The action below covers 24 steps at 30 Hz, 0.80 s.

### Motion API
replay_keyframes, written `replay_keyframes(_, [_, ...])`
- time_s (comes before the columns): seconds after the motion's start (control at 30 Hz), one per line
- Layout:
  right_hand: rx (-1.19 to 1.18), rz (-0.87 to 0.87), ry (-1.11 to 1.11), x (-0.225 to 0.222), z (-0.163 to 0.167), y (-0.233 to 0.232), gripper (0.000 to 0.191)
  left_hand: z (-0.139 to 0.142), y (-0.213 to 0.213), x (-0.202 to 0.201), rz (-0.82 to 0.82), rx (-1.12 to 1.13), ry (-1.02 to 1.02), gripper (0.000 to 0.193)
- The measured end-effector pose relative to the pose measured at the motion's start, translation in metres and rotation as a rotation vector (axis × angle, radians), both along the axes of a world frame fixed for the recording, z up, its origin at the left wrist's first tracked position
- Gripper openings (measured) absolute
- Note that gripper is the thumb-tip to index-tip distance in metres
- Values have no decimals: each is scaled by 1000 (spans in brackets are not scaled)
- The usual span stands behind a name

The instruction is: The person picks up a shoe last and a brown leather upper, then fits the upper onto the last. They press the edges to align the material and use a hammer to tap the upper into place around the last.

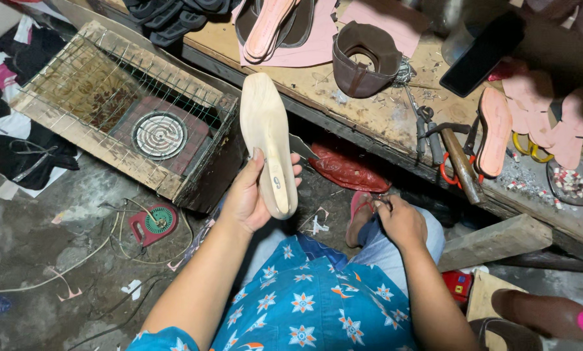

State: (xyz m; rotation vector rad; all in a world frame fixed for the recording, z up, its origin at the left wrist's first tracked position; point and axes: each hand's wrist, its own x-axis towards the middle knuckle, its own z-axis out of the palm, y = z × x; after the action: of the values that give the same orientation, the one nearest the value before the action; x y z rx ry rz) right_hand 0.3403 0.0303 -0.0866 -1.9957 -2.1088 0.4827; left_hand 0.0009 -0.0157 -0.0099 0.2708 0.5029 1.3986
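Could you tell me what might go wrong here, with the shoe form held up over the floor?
The left hand holds the pale shoe last by its heel end only, so the long toe end could tip out of the grip. It hangs beside the caged coil heater, which it might strike. The right hand rests low near the knee, too far to steady it quickly.

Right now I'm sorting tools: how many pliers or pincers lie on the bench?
2. Grey pliers lie on the bench by the brown upper; red-handled pincers lie right of them under the hammer. More may be hidden.
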Motion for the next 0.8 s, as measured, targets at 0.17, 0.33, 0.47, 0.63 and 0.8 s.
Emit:
replay_keyframes(0.17, [34, 29, -15, 3, -4, -4, 33, -3, -4, 5, -4, 7, -4, 66])
replay_keyframes(0.33, [24, -1, -2, 5, -4, -5, 33, -6, -5, 11, 11, 6, 12, 64])
replay_keyframes(0.47, [13, 4, -8, 5, -3, -7, 33, -6, -12, 11, 9, 10, 4, 63])
replay_keyframes(0.63, [71, 36, 30, -6, -1, -1, 34, 3, -14, 9, -67, 66, 248, 53])
replay_keyframes(0.8, [-42, -64, 765, -24, 9, 11, 40, 16, -9, 9, -72, 362, 1136, 71])
